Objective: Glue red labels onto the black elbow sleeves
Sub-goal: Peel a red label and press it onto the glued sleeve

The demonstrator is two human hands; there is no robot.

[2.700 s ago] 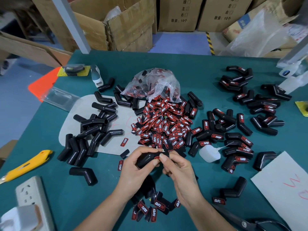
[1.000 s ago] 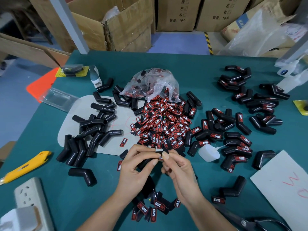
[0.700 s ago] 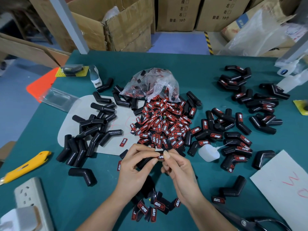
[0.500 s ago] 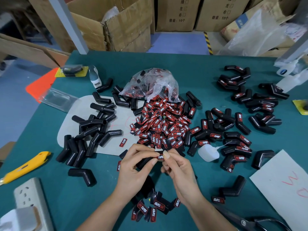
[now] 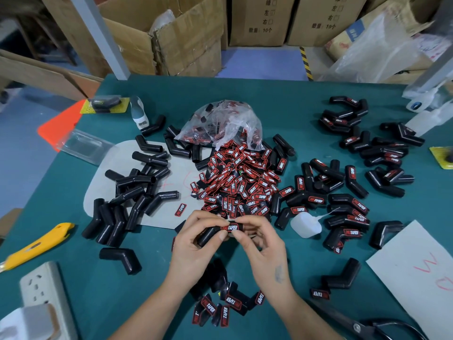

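Two hands meet over the green table (image 5: 306, 99), working one black elbow sleeve (image 5: 210, 235) between them. The left hand (image 5: 196, 246) curls its fingers round the sleeve's body, thumb on top. The right hand (image 5: 263, 249) pinches the sleeve's end, thumb and forefinger closed on a red label (image 5: 230, 227) that sits on the sleeve (its white lettering faces up, plain to read).

Just beyond the knuckles lies a heap of loose red labels (image 5: 241, 182), spilling from a crumpled clear plastic bag (image 5: 220, 121). Unlabelled sleeves (image 5: 137, 187) are piled to the left, partly on a pale sheet (image 5: 122, 153). Labelled sleeves (image 5: 348, 212) lie scattered to the right, and a few more (image 5: 228, 307) lie between the forearms. A small white glue bottle (image 5: 306, 223) lies on its side just right of the hands, nozzle pointing away. A yellow utility knife (image 5: 36, 245) rests at the left edge, and black scissors (image 5: 367, 327) at the lower right.
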